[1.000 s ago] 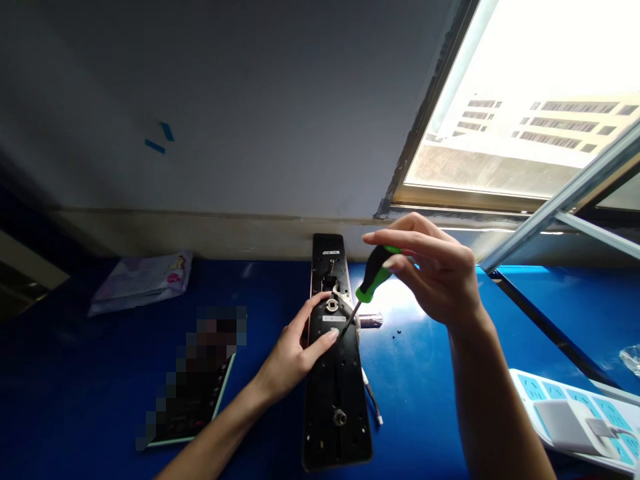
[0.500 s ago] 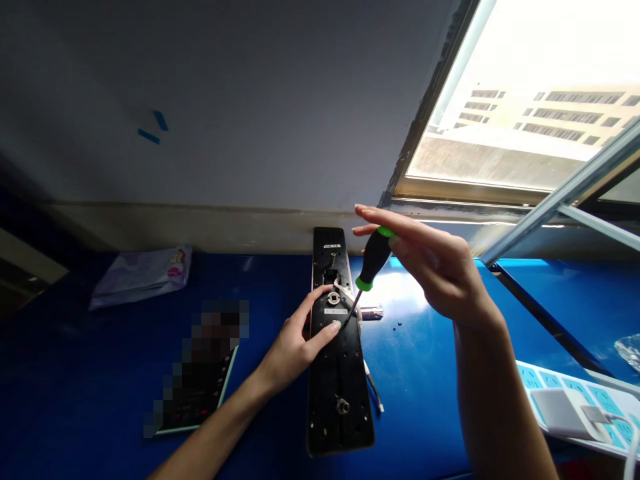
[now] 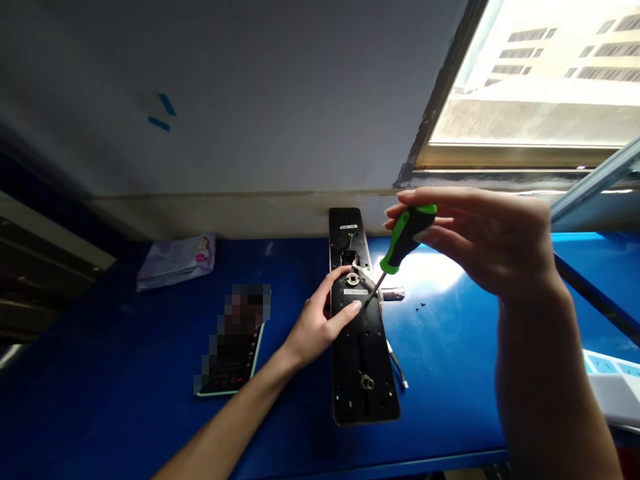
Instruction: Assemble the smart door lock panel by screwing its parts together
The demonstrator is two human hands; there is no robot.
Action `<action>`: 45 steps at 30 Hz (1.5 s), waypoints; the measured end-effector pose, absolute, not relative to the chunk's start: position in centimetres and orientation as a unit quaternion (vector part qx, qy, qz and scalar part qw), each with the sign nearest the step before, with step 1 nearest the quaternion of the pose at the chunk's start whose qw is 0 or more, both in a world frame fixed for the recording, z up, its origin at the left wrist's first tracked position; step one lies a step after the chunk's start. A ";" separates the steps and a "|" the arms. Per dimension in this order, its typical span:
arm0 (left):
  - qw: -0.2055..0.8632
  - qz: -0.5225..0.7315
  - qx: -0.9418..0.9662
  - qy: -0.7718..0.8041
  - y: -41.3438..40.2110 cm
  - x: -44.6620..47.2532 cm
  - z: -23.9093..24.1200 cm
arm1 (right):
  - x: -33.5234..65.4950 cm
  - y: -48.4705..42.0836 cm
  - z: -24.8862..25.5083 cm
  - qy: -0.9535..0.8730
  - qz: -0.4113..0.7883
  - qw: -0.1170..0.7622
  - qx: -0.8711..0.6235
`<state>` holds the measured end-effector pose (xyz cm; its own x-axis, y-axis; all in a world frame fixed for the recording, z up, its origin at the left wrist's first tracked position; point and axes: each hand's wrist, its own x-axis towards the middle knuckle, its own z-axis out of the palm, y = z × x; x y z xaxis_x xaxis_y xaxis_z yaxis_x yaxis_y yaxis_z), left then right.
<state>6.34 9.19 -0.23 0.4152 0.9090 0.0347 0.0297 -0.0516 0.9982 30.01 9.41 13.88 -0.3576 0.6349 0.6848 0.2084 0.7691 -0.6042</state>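
A long black lock panel (image 3: pixel 356 353), with a square-holed spindle socket and several screw holes, lies on the blue table. My left hand (image 3: pixel 320 320) grips its left edge, thumb and fingers on its face near the socket. Between the thumb and fingers of my right hand (image 3: pixel 480 233) is a screwdriver (image 3: pixel 403 240) with a black and green handle. It tilts, its shaft running down-left to the panel just beside my left thumb; the exact tip contact is too small to make out. A cable with a white connector (image 3: pixel 404 383) sticks out at the panel's right side.
Left of the panel lies a phone (image 3: pixel 235 360), partly pixelated. A lilac packet (image 3: pixel 175 262) rests by the wall. Tiny black pieces, perhaps screws (image 3: pixel 421 306), lie right of the panel. A power strip (image 3: pixel 613 373) stands at the far right, and a metal bar (image 3: pixel 595 183) crosses below the window.
The view has shifted, so the whole scene sits further right and higher. My right hand has turned the screwdriver handle, showing more green. My left hand keeps its hold on the panel.
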 end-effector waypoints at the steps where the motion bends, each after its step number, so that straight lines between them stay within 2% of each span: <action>1: 0.571 0.387 0.617 0.379 9.2 6.4 -0.3 | 30.0 9.5 13.8 -0.795 0.178 0.514 -0.267; 3: 0.570 0.392 0.617 0.374 9.2 6.4 -0.3 | 29.8 9.7 13.8 -0.791 0.115 0.533 -0.277; 5: 0.575 0.391 0.615 0.373 9.3 6.4 -0.4 | 29.6 9.6 13.9 -0.789 0.111 0.532 -0.286; 8: 0.579 0.393 0.611 0.371 9.6 6.5 -0.7 | 29.2 9.1 14.2 -0.798 0.221 0.489 -0.272; 10: 0.577 0.397 0.611 0.369 9.7 6.5 -0.8 | 29.0 8.8 14.2 -0.797 0.250 0.478 -0.271; 14: 0.576 0.411 0.612 0.354 9.7 6.4 -0.9 | 28.5 8.9 14.0 -0.792 0.108 0.533 -0.278; 16: 0.585 0.400 0.609 0.356 9.7 6.4 -0.9 | 28.4 9.1 13.9 -0.785 0.084 0.543 -0.288; 21: 0.594 0.393 0.604 0.357 9.9 6.2 -0.8 | 28.6 8.7 14.0 -0.786 0.226 0.487 -0.305; 25: 0.598 0.391 0.602 0.357 10.0 6.2 -0.3 | 28.9 8.6 14.1 -0.769 0.162 0.529 -0.321; 28: 0.601 0.383 0.601 0.362 10.1 6.1 -0.2 | 29.0 8.7 14.2 -0.778 0.114 0.529 -0.319; 33: 0.598 0.381 0.604 0.365 10.1 6.1 -0.1 | 29.1 8.6 14.5 -0.801 0.206 0.474 -0.300; 40: 0.594 0.370 0.609 0.374 10.0 5.9 -0.3 | 29.2 9.7 14.0 -0.778 0.021 0.532 -0.333; 45: 0.606 0.370 0.597 0.373 10.4 5.8 -0.8 | 29.4 9.9 13.9 -0.791 0.215 0.484 -0.306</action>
<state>5.78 10.43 -0.82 0.4490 0.8935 -0.0100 -0.0029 0.0127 0.9999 29.39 9.93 13.93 -0.3441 0.6924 0.6342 0.2770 0.7202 -0.6361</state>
